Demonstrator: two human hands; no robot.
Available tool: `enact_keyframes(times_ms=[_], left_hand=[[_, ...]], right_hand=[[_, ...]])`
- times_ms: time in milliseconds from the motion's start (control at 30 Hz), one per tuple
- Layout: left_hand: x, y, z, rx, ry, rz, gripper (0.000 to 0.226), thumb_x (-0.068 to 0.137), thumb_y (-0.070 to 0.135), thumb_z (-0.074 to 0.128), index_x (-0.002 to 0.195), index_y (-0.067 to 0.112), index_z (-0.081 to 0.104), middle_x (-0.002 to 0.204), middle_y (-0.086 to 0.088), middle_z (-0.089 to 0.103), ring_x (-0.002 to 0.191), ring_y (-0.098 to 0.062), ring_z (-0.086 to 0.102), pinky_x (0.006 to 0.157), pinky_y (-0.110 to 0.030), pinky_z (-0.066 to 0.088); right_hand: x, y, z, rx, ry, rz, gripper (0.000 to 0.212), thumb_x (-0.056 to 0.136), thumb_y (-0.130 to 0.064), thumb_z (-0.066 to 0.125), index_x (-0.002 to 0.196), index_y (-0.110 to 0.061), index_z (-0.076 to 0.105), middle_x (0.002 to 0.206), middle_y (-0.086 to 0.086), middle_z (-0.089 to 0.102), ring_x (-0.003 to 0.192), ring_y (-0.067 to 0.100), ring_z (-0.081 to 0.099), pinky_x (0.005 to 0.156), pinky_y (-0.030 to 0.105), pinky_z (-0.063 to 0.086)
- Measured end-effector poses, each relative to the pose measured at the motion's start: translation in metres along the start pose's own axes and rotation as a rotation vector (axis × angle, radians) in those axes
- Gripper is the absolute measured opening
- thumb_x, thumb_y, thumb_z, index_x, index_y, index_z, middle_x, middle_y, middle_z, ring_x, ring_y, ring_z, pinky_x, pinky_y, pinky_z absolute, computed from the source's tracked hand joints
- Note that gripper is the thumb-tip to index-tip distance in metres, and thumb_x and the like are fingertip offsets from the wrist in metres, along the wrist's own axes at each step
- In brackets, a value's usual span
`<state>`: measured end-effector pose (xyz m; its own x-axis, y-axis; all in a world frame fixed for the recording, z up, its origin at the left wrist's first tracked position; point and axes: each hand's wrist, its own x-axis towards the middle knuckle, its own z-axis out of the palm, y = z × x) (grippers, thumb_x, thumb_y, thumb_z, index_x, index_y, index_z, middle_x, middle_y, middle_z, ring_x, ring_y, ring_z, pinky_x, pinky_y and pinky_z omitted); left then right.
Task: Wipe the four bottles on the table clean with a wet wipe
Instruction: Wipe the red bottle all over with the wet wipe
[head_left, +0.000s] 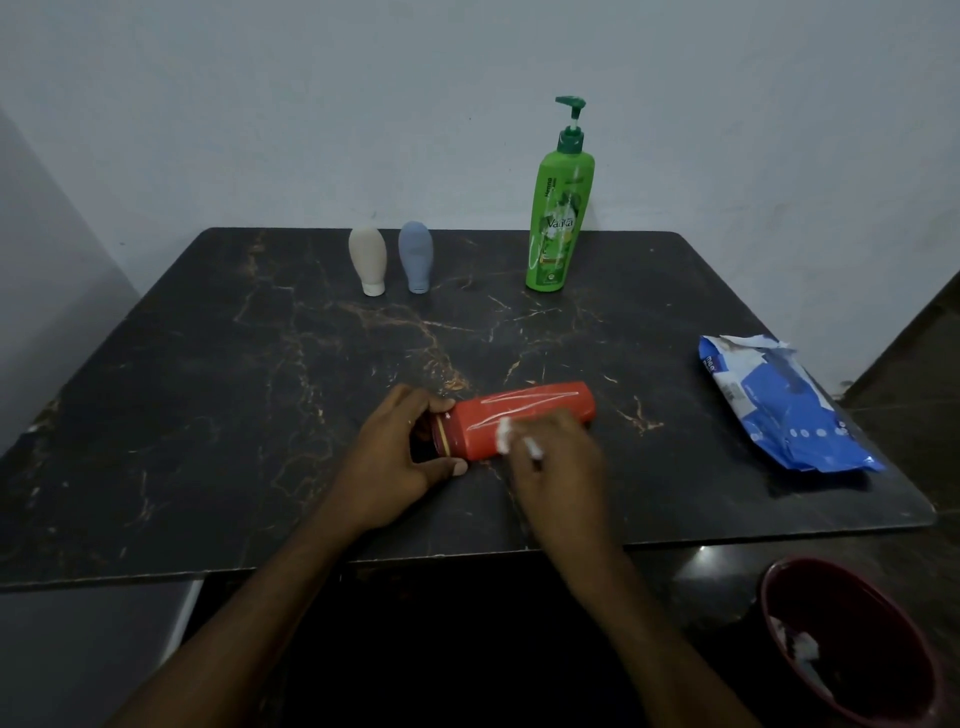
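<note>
The red bottle (524, 415) lies on its side near the bench's (208, 389) front edge, with open bench beyond it (the green pump bottle (558, 218) stands well apart, by the far edge). The left hand's (395, 457) grip curls round its cap end; the right hand's (561, 457) grip pinches a wet wipe (504, 434) against its side.

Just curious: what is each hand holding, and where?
Left hand grips the red bottle at its cap end; right hand pinches a white wipe against its side.
</note>
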<state>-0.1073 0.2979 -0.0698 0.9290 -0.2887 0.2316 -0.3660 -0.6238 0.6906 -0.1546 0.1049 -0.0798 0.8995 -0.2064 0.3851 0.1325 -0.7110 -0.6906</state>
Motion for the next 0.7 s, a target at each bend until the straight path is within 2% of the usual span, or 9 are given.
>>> enact_keyframes(times_ms=[133, 233, 300, 400, 467, 600, 700], left_hand=[[0.001, 0.000, 0.000, 0.000, -0.013, -0.005, 0.063, 0.070, 0.025, 0.093, 0.124, 0.026, 0.060, 0.123, 0.009, 0.054, 0.108, -0.005, 0.058, 0.089, -0.018, 0.047], [0.000, 0.001, 0.000, 0.006, -0.010, -0.010, 0.063, 0.070, 0.027, 0.093, 0.124, 0.027, 0.059, 0.123, 0.010, 0.053, 0.108, -0.005, 0.057, 0.090, -0.023, 0.049], [-0.001, 0.001, 0.000, 0.013, -0.004, -0.009, 0.062, 0.070, 0.027, 0.093, 0.123, 0.026, 0.059, 0.122, 0.010, 0.053, 0.107, -0.002, 0.056, 0.089, -0.020, 0.048], [0.000, 0.001, 0.001, 0.010, 0.023, 0.017, 0.061, 0.068, 0.022, 0.094, 0.120, 0.022, 0.062, 0.118, 0.008, 0.055, 0.104, 0.000, 0.057, 0.088, -0.018, 0.048], [0.000, 0.001, 0.001, 0.012, 0.023, 0.037, 0.060, 0.068, 0.019, 0.093, 0.120, 0.021, 0.063, 0.116, 0.006, 0.057, 0.104, 0.000, 0.058, 0.089, -0.018, 0.049], [0.001, 0.000, 0.001, 0.001, 0.011, 0.001, 0.063, 0.068, 0.022, 0.094, 0.122, 0.025, 0.062, 0.116, 0.010, 0.056, 0.103, 0.004, 0.056, 0.082, -0.002, 0.039], [0.001, 0.000, 0.000, -0.042, -0.024, -0.029, 0.064, 0.071, 0.022, 0.093, 0.126, 0.028, 0.061, 0.121, 0.011, 0.055, 0.103, 0.001, 0.060, 0.082, -0.002, 0.042]], right_hand=[[0.034, 0.045, -0.038, -0.013, 0.137, 0.199, 0.011, 0.094, -0.020, 0.067, 0.097, -0.013, 0.075, 0.097, 0.006, 0.067, 0.085, 0.015, 0.063, 0.079, 0.029, 0.049], [0.033, 0.040, -0.031, -0.050, 0.125, 0.220, 0.014, 0.095, -0.020, 0.065, 0.102, -0.012, 0.073, 0.103, 0.006, 0.065, 0.085, 0.009, 0.058, 0.075, 0.021, 0.048], [0.020, 0.012, -0.012, -0.039, 0.083, 0.171, 0.013, 0.096, -0.021, 0.063, 0.102, -0.015, 0.073, 0.107, 0.001, 0.062, 0.085, 0.010, 0.058, 0.079, 0.027, 0.052], [-0.004, -0.024, 0.014, -0.037, -0.013, -0.047, 0.012, 0.094, -0.019, 0.062, 0.098, -0.014, 0.072, 0.106, -0.001, 0.058, 0.082, 0.017, 0.062, 0.076, 0.036, 0.055], [-0.010, -0.028, 0.017, -0.028, -0.068, -0.147, 0.013, 0.092, -0.018, 0.063, 0.097, -0.013, 0.073, 0.104, -0.001, 0.060, 0.082, 0.016, 0.062, 0.075, 0.035, 0.054], [0.011, 0.000, -0.005, 0.032, -0.045, -0.038, 0.013, 0.092, -0.020, 0.067, 0.102, -0.022, 0.075, 0.103, -0.010, 0.061, 0.084, 0.000, 0.056, 0.082, 0.016, 0.048], [0.029, 0.031, -0.026, 0.033, 0.029, 0.053, 0.010, 0.091, -0.023, 0.070, 0.100, -0.024, 0.074, 0.098, -0.009, 0.063, 0.085, -0.002, 0.059, 0.083, 0.022, 0.053]])
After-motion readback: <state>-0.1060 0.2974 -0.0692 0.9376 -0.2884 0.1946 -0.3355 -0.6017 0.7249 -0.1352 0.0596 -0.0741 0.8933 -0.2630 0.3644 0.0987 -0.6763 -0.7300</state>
